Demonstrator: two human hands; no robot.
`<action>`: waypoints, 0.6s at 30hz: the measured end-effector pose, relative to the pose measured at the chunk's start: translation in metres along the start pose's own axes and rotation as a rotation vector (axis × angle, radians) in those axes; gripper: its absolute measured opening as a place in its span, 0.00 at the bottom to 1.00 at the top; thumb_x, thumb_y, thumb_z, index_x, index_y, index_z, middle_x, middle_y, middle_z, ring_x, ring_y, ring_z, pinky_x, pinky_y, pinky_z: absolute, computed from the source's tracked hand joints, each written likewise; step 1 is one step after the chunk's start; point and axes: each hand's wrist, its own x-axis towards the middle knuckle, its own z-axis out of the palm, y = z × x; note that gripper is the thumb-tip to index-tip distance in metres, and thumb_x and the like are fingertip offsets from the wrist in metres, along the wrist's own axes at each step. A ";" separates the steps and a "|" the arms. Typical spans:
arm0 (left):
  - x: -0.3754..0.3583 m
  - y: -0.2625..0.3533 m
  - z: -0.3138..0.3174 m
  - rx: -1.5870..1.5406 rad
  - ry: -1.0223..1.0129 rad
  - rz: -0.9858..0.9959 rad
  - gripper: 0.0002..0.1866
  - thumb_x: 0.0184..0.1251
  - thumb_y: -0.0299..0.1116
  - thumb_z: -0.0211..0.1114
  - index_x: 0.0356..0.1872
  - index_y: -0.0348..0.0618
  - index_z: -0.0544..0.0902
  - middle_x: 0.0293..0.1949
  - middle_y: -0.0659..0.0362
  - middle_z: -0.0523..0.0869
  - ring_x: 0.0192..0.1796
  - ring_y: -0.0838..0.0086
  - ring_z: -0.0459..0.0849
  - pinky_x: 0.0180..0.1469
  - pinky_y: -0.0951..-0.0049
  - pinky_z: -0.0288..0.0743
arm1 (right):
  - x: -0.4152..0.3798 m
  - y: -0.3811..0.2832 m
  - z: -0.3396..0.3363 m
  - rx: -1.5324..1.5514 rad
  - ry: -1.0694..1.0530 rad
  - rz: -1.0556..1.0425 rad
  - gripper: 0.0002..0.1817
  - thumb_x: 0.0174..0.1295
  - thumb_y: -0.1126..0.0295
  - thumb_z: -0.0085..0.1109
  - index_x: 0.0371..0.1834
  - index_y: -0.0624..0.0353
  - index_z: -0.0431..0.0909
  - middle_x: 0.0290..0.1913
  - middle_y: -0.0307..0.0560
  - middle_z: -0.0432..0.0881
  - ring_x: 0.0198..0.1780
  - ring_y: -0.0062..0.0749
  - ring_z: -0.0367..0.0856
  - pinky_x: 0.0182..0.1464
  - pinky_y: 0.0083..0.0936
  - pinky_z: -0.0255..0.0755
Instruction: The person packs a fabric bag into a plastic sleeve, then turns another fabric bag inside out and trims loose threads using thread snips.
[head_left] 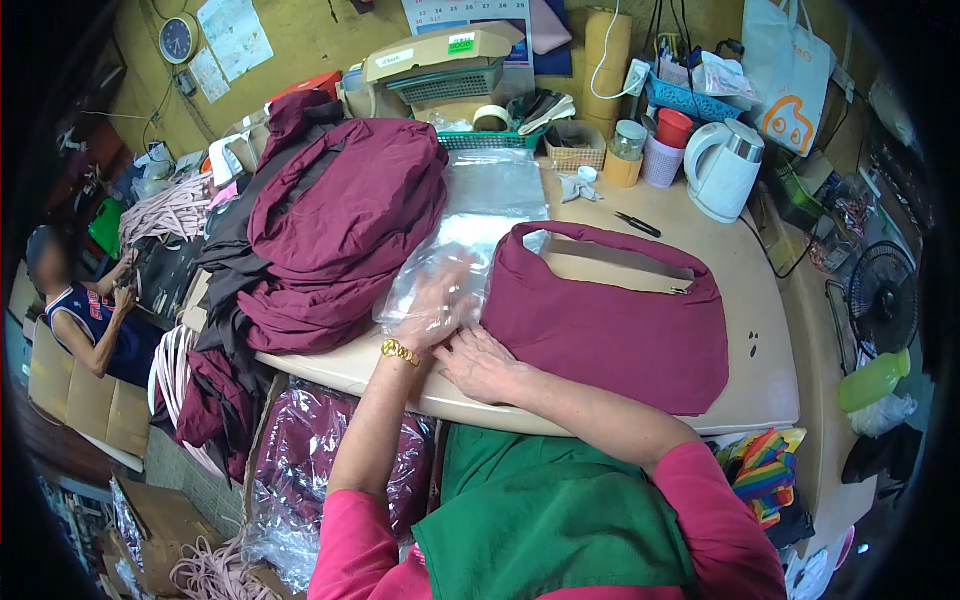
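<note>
The left hand (437, 300) is slipped inside a clear plastic bag (470, 235), fingers spread to hold it open — at three o'clock the right hand (482, 362) presses flat, pinning the maroon bag (610, 330) for packing.

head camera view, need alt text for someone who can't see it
A person at a cluttered worktable slips their left hand into a clear plastic bag while the right hand rests at the edge of a flat maroon fabric bag. A pile of maroon bags lies to the left; a white kettle stands behind.
</note>
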 end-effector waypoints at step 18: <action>-0.053 0.009 0.015 0.028 0.655 -0.244 0.19 0.57 0.19 0.63 0.52 0.33 0.82 0.41 0.42 0.87 0.47 0.49 0.85 0.51 0.57 0.78 | 0.046 0.012 -0.004 -0.138 -0.076 0.064 0.14 0.55 0.65 0.59 0.36 0.64 0.87 0.49 0.56 0.79 0.57 0.50 0.71 0.53 0.49 0.70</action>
